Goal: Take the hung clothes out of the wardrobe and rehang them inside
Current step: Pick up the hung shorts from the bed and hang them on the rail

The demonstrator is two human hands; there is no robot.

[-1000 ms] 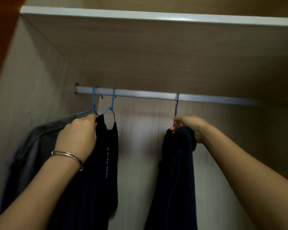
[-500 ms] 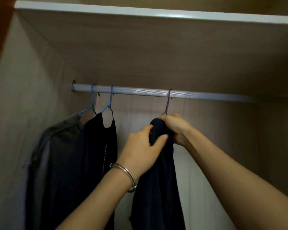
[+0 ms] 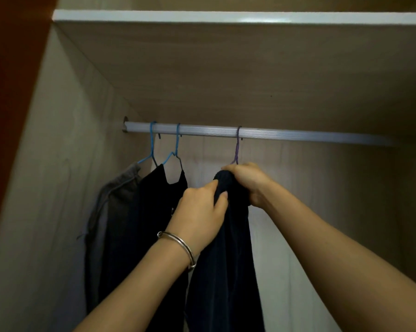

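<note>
Hands at centre: my left hand (image 3: 202, 213) and right hand (image 3: 246, 182) both grip the dark garment (image 3: 226, 259), bunched on the purple hanger (image 3: 237, 149) hooked on the rail (image 3: 274, 135) at 12 o'clock. Risk, as I judge it: tugging downward slides cloth off, or unseats the hook.

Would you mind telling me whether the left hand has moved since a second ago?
Yes. The left hand went rightward along the rail, from the blue hangers to the dark garment under the purple hanger.
</note>
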